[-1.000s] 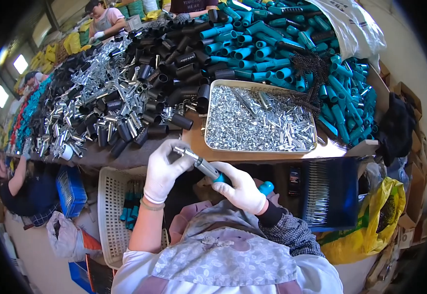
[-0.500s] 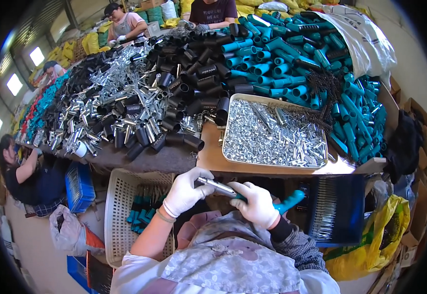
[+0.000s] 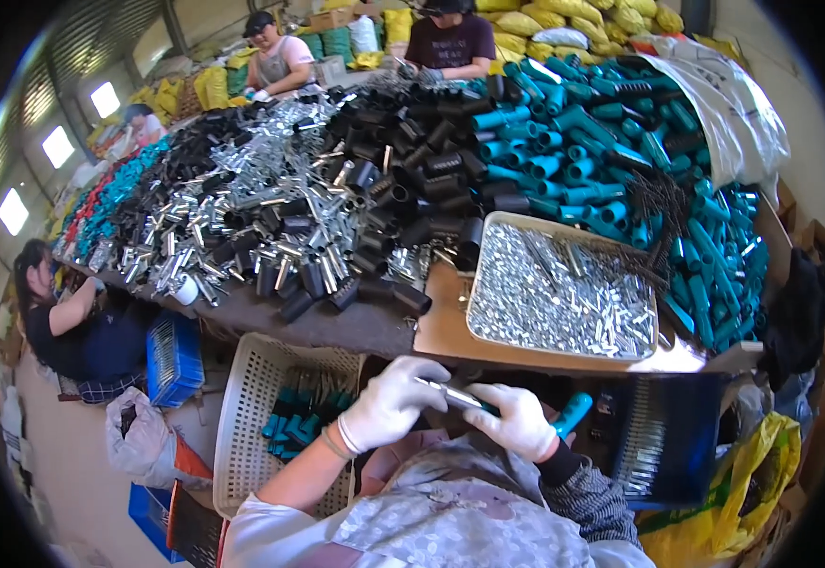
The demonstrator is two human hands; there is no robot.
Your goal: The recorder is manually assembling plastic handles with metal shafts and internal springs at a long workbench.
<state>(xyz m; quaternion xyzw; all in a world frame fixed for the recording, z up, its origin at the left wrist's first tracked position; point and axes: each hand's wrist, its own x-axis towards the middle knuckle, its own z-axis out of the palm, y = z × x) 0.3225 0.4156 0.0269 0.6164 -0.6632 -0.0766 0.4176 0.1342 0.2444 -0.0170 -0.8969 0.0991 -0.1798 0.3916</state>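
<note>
The grip of the white-gloved left hand (image 3: 389,405) is closed around the near end of a slim silver metal rod (image 3: 448,393), while the white-gloved right hand (image 3: 517,422) is wrapped tight around a teal plastic handle (image 3: 572,413) at the rod's other end; both are held low, just in front of the person's chest. Just beyond the hands, on the brown surface (image 3: 446,327), stands a shallow metal tray of small silver pins (image 3: 564,289). A white plastic basket (image 3: 247,417) holding teal handles sits below the surface to the left.
</note>
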